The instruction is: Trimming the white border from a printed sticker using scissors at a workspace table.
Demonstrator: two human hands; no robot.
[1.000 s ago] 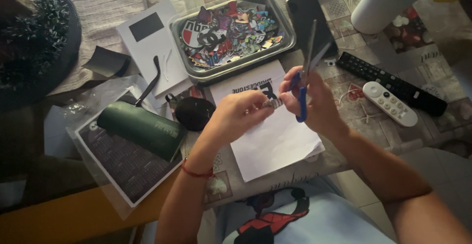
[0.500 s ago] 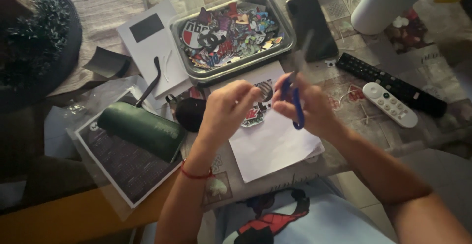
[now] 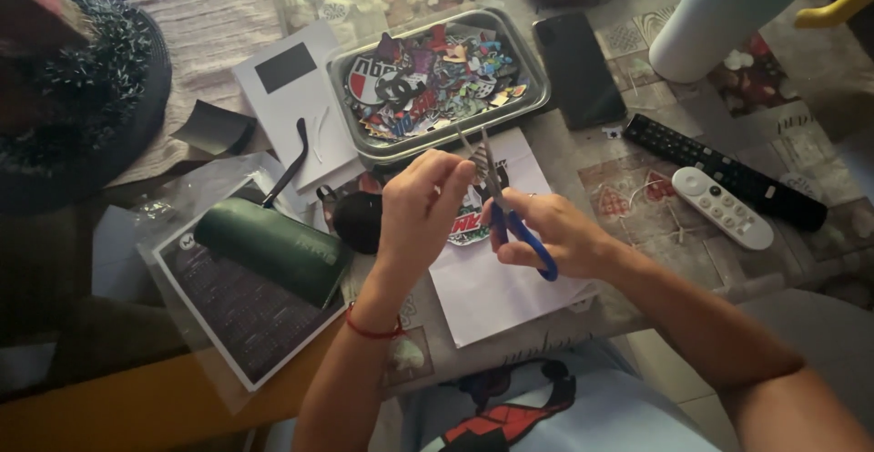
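Note:
My right hand (image 3: 555, 232) grips blue-handled scissors (image 3: 510, 215), blades pointing up and away toward the tray. My left hand (image 3: 421, 206), with a red string around its wrist, pinches a printed sticker piece (image 3: 469, 220) right beside the blades. Both hands hover over a white sheet of paper (image 3: 496, 288) lying on the table. Just beyond them a metal tray (image 3: 350, 74) holds several colourful cut-out stickers (image 3: 428, 79).
A black phone (image 3: 578, 68), a black remote (image 3: 728, 170) and a white remote (image 3: 722, 207) lie to the right. A pale cylinder (image 3: 719, 10) stands at back right. On the left are a dark green case (image 3: 271, 247), a small black pouch (image 3: 358, 220) and white paper sheets (image 3: 296, 97).
The scissors tilted from the right toward the middle and the two hands came closer together. The sticker piece shifted lower between them.

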